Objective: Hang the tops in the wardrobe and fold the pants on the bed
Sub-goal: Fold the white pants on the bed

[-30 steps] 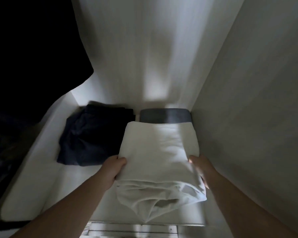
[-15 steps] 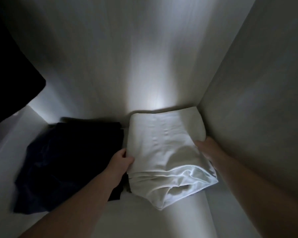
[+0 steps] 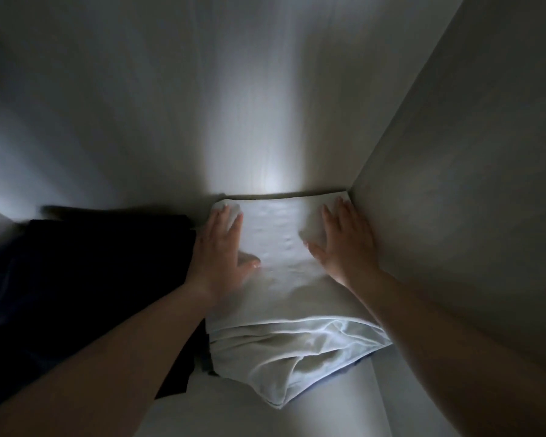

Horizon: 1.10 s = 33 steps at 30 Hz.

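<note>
Dim wardrobe panels close in on three sides, and the pale shelf runs away from me toward the back wall. On it lies the folded white garment, pushed into the right rear corner, its far edge touching or just short of the back wall and its right edge against the side panel. Its long axis runs front to back, straight out from me, with the loose folded layers bulging at the near end. My left hand lies flat and spread on its left margin, holding nothing; my right hand lies the same way on the right margin, fingers toward the back, also gripping nothing. Both sit on the far half, about equally deep. A dark folded garment lies just beside it on the left, touching along the seam. I judge the stack is placed; drawing both hands straight back along that axis looks like the next move, and the near-end layers could drag loose.
</note>
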Each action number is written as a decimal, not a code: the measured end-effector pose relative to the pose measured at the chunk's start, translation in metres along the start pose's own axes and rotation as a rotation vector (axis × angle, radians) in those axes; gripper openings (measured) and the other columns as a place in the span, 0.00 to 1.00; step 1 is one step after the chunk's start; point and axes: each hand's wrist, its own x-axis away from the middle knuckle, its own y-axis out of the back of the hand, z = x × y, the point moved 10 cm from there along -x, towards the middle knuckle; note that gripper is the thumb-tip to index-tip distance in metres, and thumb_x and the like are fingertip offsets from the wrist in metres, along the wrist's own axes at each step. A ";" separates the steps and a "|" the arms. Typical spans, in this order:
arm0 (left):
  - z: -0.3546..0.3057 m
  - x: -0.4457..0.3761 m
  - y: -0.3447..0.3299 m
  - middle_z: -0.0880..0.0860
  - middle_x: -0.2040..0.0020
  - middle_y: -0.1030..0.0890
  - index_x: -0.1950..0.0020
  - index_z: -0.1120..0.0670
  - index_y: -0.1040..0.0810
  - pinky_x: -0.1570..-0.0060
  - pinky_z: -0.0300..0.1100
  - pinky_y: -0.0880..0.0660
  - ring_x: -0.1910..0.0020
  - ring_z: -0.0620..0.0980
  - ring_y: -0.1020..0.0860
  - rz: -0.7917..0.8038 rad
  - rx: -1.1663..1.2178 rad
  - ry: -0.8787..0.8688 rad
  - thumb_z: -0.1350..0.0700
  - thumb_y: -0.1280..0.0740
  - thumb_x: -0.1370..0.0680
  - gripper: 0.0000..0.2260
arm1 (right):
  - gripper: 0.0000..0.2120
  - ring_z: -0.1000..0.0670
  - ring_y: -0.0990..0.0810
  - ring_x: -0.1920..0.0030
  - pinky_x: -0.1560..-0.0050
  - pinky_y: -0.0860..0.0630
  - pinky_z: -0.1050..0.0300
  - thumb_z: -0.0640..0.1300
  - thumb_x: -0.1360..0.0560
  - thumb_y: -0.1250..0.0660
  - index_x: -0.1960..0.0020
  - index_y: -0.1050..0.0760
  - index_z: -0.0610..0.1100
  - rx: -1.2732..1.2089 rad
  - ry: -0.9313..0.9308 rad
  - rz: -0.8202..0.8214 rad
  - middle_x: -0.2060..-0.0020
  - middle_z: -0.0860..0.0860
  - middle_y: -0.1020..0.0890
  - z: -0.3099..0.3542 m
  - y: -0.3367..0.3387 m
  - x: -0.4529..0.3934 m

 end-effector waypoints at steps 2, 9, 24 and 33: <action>0.017 -0.013 -0.012 0.55 0.21 0.53 0.22 0.56 0.50 0.25 0.52 0.48 0.22 0.54 0.55 0.091 -0.065 0.041 0.35 0.30 0.33 0.50 | 0.40 0.48 0.56 0.23 0.25 0.58 0.52 0.68 0.26 0.54 0.22 0.54 0.46 -0.015 0.007 -0.012 0.22 0.45 0.54 -0.003 -0.013 -0.007; 0.042 -0.012 -0.047 0.50 0.21 0.61 0.22 0.53 0.60 0.26 0.48 0.51 0.23 0.47 0.62 0.140 -0.095 0.094 0.23 0.53 0.41 0.55 | 0.44 0.49 0.53 0.23 0.27 0.58 0.60 0.69 0.31 0.58 0.22 0.50 0.44 -0.306 -0.015 -0.038 0.22 0.46 0.50 -0.008 -0.061 -0.016; -0.017 0.092 -0.037 0.59 0.27 0.33 0.29 0.62 0.32 0.32 0.61 0.39 0.27 0.56 0.35 0.085 0.042 0.193 0.36 0.45 0.29 0.38 | 0.45 0.42 0.50 0.24 0.26 0.52 0.49 0.73 0.33 0.59 0.23 0.47 0.49 -0.308 -0.230 0.131 0.23 0.42 0.49 -0.006 -0.056 0.089; -0.013 0.109 -0.059 0.59 0.26 0.35 0.27 0.62 0.34 0.31 0.60 0.40 0.26 0.57 0.37 -0.119 -0.075 0.065 0.42 0.43 0.25 0.32 | 0.31 0.40 0.36 0.28 0.30 0.39 0.50 0.59 0.23 0.51 0.27 0.35 0.42 -0.359 -0.151 -0.179 0.27 0.39 0.36 -0.013 -0.081 0.108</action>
